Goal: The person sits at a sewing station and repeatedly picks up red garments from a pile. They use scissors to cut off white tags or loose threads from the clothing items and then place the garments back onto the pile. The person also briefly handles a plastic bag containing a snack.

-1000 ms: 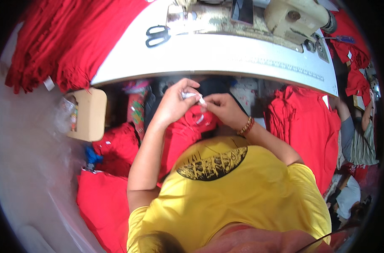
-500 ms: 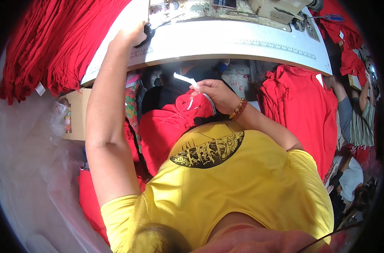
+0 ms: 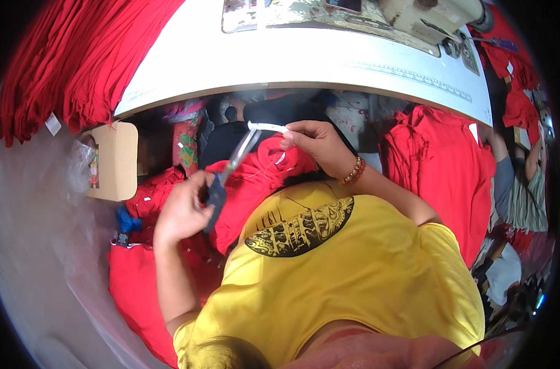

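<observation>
My left hand (image 3: 184, 209) is closed around the black handles of a pair of scissors (image 3: 236, 161). The blades point up and away, their tips at the free end of a narrow white strip (image 3: 268, 127). Between thumb and fingers, my right hand (image 3: 320, 144) pinches that strip, with the edge of a red garment (image 3: 255, 178) just below. The garment lies gathered over my lap, loose threads hanging from it. Whether the blades are parted around the strip is hard to make out.
Ahead stands a white sewing table (image 3: 280, 58) carrying a sewing machine (image 3: 421, 18). Red garments (image 3: 89, 67) hang at the far left, above a cardboard box (image 3: 117, 163). To the right is a stack of red garments (image 3: 440, 166). Another person's arm (image 3: 498, 150) shows beyond it.
My left hand has come back from the table toward my lap, bringing the scissors to the white strip. My right hand stays nearly in place, the strip now lying more level.
</observation>
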Demonstrator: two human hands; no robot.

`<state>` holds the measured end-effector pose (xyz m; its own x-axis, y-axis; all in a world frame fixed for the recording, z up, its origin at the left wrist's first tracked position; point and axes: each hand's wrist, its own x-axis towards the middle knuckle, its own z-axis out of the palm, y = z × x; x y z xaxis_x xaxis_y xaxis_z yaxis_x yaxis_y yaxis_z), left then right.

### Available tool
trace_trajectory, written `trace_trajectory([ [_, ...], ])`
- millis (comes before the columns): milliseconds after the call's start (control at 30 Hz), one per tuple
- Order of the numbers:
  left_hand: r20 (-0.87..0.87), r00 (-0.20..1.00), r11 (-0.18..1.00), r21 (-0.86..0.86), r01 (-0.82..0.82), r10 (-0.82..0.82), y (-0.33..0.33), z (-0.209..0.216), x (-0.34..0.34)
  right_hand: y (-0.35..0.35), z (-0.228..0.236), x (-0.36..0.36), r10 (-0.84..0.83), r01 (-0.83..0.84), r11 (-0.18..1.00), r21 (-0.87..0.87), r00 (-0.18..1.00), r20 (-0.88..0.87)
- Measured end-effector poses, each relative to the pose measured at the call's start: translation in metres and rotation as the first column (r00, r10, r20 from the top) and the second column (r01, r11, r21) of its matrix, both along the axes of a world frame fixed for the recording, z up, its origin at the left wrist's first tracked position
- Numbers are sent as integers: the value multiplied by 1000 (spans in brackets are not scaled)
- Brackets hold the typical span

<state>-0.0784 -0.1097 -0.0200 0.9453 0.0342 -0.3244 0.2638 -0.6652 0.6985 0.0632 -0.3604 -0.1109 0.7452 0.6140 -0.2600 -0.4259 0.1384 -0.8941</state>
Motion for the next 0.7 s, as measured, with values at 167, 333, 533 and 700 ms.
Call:
trace_trajectory([
  [167,-70,996,998,-30,-57,55,-34,-17,-19,1,4,-2,61,-57,998,-37,991,118],
  [333,-93,993,995,-64,-80,73,-49,-22,0,6,-3,-8,69,-68,998,-10,992,106],
  [533,25,999,1000,-18,-19,20,-55,-37,3,6,-3,-12,62,-59,998,-25,991,116],
  [700,-55,998,998,-49,-34,31,-58,-39,0,5,-4,-13,103,-92,991,-99,989,108],
])
